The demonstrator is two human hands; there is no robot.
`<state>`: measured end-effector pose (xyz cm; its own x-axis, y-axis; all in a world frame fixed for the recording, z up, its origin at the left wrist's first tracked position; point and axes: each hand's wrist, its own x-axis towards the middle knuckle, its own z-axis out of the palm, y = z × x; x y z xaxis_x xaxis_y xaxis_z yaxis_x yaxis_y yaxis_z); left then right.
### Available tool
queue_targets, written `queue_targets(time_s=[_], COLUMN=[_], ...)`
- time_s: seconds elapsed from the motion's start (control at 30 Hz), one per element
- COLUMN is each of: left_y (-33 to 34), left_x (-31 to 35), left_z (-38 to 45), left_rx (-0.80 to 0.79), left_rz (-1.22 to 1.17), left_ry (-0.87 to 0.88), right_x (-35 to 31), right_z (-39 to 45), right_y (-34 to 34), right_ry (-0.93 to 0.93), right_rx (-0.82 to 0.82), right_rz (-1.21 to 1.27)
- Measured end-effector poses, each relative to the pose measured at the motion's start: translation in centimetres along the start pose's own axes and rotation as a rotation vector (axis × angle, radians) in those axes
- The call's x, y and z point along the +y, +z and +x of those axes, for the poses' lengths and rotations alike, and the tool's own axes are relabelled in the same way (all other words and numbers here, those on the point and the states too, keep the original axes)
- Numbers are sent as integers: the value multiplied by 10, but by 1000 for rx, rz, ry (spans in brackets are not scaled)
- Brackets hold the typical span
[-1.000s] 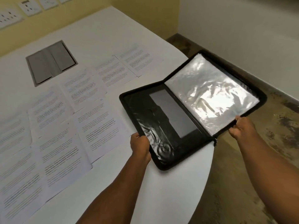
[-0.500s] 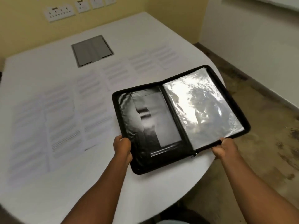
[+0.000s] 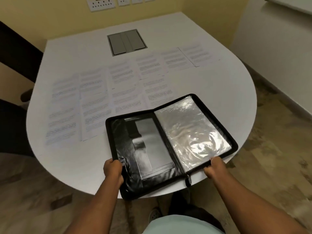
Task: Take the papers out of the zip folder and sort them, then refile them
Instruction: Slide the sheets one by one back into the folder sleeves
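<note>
Both hands, left hand [image 3: 113,171] and right hand [image 3: 214,168], clench my open zip folder [image 3: 168,144] at the desk's [image 3: 67,159] five o'clock edge; its plastic sleeves [image 3: 190,132] look slippery, so I'd hold the stiff rims.

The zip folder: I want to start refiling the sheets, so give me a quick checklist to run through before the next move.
1. Zip folder lies fully open: ok.
2. Top plastic sleeve holds no sheet: ok; those beneath, cannot tell.
3. Papers out and spread in rows on the table: ok.
4. Papers in right order: cannot tell, print is blurred.
5. A hand free to pick up a sheet: not ok; left hand and right hand both grip the folder's near edge.
6. Folder fully supported: not ok; its near corner overhangs the table edge.
</note>
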<state>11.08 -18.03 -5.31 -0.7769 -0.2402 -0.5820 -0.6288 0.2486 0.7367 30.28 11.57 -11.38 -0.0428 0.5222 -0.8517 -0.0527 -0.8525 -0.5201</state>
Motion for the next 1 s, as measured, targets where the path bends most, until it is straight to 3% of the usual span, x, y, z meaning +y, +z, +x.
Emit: queue_targets(time_s=[0.23,0.4,0.53,0.67,0.83,1.0], left_y=[-10,-8,-2,10,29,58], left_x=[-8,-12,-11,-8,-4,5], left_z=[14,21,17,14,11,11], left_rx=[20,43,72,35,-22,-82], left_rz=[127,378,610,761,967,1132], left_ry=[35,120,185,400,724,792], right_x=[6,-16,-23,-32,-30,-28], right_z=[-39,-41,-26,-11,-11,-8], right_y=[4,4,-2,10,34,70], right_ry=[-53,-339,-711,-918,-1170,-1292], right_rx=[25,404,243,78,-127,-339], right_rz=[-194,-700,-1161,-1504,-1709,-1857])
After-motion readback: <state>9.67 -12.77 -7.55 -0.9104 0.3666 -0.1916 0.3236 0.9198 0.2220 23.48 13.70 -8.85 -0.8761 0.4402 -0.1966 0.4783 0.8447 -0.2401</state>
